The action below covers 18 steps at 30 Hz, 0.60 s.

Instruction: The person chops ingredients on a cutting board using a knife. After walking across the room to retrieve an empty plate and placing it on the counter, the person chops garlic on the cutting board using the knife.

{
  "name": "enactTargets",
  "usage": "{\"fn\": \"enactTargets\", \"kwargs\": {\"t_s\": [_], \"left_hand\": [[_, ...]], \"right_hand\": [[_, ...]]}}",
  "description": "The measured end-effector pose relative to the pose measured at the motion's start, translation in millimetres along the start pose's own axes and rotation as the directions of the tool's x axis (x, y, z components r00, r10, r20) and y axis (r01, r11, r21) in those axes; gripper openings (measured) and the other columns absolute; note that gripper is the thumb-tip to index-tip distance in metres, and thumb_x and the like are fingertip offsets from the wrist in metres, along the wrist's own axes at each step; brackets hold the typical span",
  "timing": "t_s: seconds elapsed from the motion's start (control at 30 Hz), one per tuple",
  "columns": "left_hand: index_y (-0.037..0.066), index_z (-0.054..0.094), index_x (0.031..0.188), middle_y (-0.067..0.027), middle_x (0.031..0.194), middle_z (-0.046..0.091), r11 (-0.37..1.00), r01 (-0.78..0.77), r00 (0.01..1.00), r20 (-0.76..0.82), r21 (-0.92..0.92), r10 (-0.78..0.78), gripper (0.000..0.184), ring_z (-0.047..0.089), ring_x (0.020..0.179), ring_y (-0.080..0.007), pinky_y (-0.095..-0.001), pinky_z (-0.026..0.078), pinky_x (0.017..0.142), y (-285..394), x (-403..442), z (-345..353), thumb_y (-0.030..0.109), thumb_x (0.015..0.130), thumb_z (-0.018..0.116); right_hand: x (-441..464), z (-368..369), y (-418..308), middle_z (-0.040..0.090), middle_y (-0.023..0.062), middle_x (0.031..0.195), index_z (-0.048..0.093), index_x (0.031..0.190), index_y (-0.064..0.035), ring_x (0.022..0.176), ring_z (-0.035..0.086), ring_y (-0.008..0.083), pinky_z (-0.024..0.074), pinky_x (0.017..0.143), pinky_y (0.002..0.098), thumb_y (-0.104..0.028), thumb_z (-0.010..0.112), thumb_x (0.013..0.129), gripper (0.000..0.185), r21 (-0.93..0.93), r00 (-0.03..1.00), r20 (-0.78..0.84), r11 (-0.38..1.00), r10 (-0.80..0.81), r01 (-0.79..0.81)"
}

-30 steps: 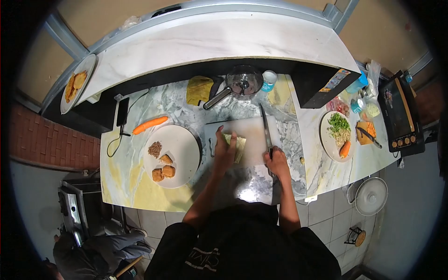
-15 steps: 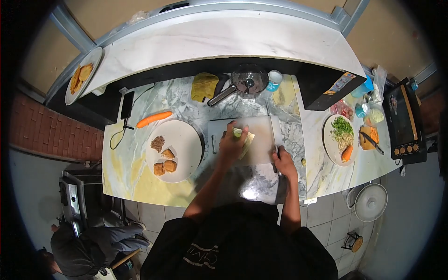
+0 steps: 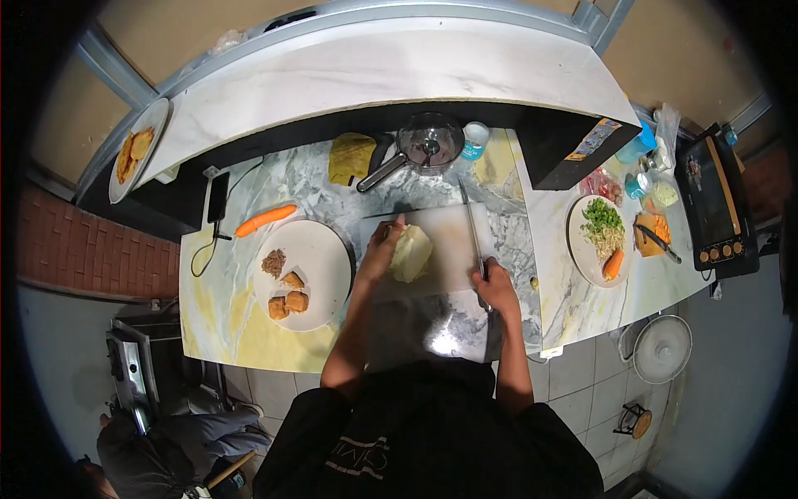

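A pale green-white piece of cabbage (image 3: 413, 254) lies on the white cutting board (image 3: 451, 279), its cut face turned up. My left hand (image 3: 380, 251) grips its left side, the fingers partly hidden behind it. In my right hand (image 3: 497, 287) is the handle of a long knife (image 3: 474, 226), its blade pointing away from me over the board's right side. Blade and cabbage are apart.
Left of the board are a plate (image 3: 328, 249) with browned chunks and minced meat, and a carrot (image 3: 266, 219). Behind stand a pan (image 3: 429, 150) and a can (image 3: 475, 141). A plate of chopped vegetables (image 3: 588, 262) and an oven (image 3: 720, 208) are right. Another person (image 3: 158, 457) is lower left.
My left hand has shifted from over the cabbage to its left side, and the cabbage now shows a broad pale face. The knife stays in my right hand. The view has moved slightly.
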State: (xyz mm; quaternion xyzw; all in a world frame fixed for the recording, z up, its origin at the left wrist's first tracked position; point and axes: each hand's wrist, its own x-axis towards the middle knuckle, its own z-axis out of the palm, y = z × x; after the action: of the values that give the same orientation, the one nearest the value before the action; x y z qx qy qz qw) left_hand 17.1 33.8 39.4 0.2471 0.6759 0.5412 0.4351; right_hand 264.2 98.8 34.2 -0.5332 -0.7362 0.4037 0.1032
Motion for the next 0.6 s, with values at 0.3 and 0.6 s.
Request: {"fn": "enactTargets", "kwargs": {"t_s": [0.3,0.6], "left_hand": [[-0.001,0.051,0.116,-0.0236,0.103,0.064,0.892,0.003,0.999,-0.047,0.453,0.02,0.074,0.06,0.105,-0.0379,-0.039,0.045,0.09,4.7,-0.6,-0.3,0.064,0.081,0.057],[-0.006,0.042,0.117,-0.0326,0.103,0.062,0.883,0.043,0.987,-0.157,0.467,0.034,0.09,0.059,0.103,-0.0446,-0.0442,0.045,0.091,9.8,-13.6,17.6,0.07,0.073,0.062]], "right_hand": [[4.8,7.1,9.2,0.062,0.0327,0.084,0.054,0.099,0.0098,0.088,0.061,0.0463,0.0485,0.076,0.0471,-0.018,0.061,0.081,0.034,-0.023,0.998,-0.047,0.999,-0.029,0.028],[-16.1,-7.3,-10.3,0.063,0.0289,0.081,0.055,0.103,0.0098,0.082,0.065,0.0399,0.0482,0.074,0.043,-0.019,0.059,0.084,0.035,0.087,0.998,-0.055,0.996,-0.026,0.031]]}}
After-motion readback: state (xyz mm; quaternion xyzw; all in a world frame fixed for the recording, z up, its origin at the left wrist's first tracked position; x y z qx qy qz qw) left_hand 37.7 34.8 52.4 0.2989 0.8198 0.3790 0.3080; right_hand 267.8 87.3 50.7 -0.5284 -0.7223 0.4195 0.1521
